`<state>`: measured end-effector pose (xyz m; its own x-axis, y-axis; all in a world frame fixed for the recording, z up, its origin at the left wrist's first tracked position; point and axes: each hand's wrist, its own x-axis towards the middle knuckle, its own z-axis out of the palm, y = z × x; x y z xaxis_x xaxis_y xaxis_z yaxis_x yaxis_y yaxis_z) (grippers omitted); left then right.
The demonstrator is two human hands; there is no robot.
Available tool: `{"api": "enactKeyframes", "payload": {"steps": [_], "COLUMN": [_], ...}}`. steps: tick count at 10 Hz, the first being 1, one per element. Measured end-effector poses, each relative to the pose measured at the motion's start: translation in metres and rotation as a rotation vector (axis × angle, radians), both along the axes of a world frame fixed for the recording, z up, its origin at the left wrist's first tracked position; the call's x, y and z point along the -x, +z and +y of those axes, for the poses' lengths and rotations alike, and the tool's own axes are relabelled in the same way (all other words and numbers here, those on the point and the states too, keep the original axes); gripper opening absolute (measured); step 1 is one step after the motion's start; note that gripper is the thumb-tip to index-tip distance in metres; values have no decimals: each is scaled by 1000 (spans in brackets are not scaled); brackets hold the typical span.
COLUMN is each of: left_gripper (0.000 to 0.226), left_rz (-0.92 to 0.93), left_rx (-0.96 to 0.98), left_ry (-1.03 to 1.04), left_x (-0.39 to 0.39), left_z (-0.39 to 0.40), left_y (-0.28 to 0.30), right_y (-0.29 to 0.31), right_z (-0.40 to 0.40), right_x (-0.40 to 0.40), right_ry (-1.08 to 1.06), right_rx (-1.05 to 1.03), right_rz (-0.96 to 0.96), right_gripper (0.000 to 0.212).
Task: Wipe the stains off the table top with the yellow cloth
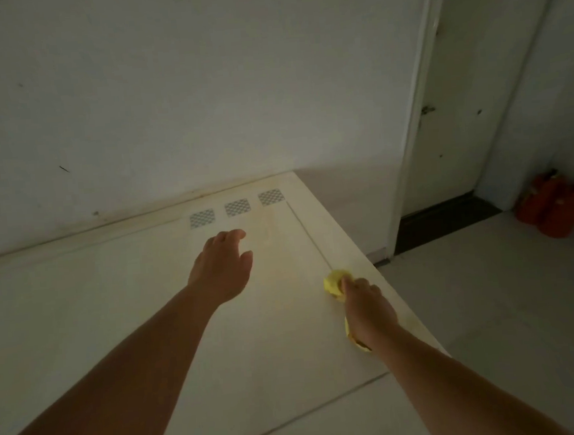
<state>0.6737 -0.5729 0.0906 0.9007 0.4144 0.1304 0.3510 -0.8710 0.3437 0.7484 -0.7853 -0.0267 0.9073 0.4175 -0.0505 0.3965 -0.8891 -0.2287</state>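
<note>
While scanning from the left: wall (167, 106) behind, scuffed and marked, with the table (80, 319) butted against it. Left hand (219, 269) out over the middle of the table, palm down, fingers loosely spread and holding nothing; cannot tell whether touching the surface or just above it. Beyond that hand, near the far edge, three checkered squares (237, 207) in a row, patterned only, no readable writing. Further right, cloth (335, 282), yellow, bunched into a wad on the table close to the right edge, pressed under the right hand (365, 309), grip closed around it, a lump showing ahead of the fingers and a tail poking out behind the wrist. Likely soft, light and floppy, apt to unroll or slide under the palm, so best held bunched with fingers over the top and pressed flat for rubbing. Faint yellowish smudging on the table beside the cloth, too dim to call a stain with certainty. Off the table to the right: door frame (419, 121), then red canisters (558, 208) on the floor (490, 287), labels too blurred to read.
</note>
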Motion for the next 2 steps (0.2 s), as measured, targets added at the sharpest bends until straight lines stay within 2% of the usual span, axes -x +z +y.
{"api": "enactKeyframes", "payload": {"steps": [1,2], "left_gripper": [45,47], "left_rz": [-16,-34], "left_rx": [-6,5], "left_ry": [18,47], "left_x": [27,52], "left_z": [6,20], "left_y": [28,44], "right_y": [5,13], "right_z": [22,35], "right_x": [35,64], "right_ry": [126,225], "right_rx": [-89,-88], "right_rz": [162,275], "right_gripper": [45,56]}}
